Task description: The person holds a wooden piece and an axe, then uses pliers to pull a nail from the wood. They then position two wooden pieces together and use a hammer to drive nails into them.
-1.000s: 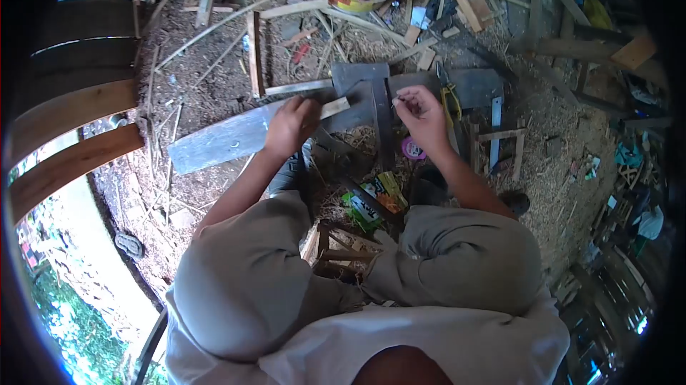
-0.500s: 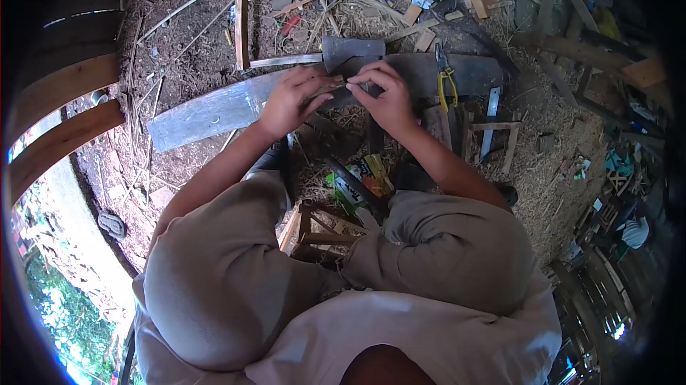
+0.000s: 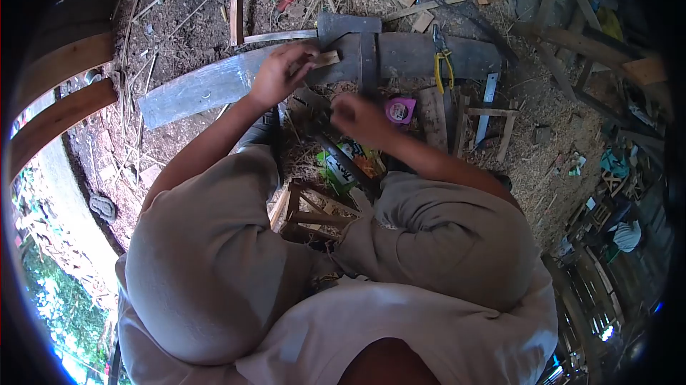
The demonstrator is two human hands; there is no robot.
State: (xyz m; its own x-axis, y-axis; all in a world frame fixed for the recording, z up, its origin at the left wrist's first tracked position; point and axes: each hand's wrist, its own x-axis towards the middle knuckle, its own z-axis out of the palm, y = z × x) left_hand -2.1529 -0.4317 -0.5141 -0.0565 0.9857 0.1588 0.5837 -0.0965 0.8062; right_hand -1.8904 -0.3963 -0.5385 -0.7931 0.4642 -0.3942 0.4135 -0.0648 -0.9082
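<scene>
My left hand (image 3: 277, 74) is closed, with a small pale strip of wood (image 3: 328, 59) at its fingertips, above a long grey plank (image 3: 193, 92). Lower and to the right, my right hand (image 3: 355, 117) has its fingers curled; what they hold, if anything, is hidden. Just below it runs a dark, bar-like tool (image 3: 351, 163) that I cannot identify. A hatchet (image 3: 350, 25) rests with its head at the plank's far edge and its handle across the plank. Beside my right hand lies a purple tape measure (image 3: 399, 110).
Yellow-handled pliers (image 3: 444, 63) lie over the plank's right part. A metal ruler (image 3: 487, 106) and a small wooden frame (image 3: 508, 127) are nearby. Between my legs are a green packet (image 3: 339, 170) and a wooden frame piece (image 3: 314, 217). Wood strips and shavings litter the ground.
My hands have parted: the right has dropped down toward me, uncovering the purple tape measure. The left keeps the wood strip near the plank. The view has tipped slightly.
</scene>
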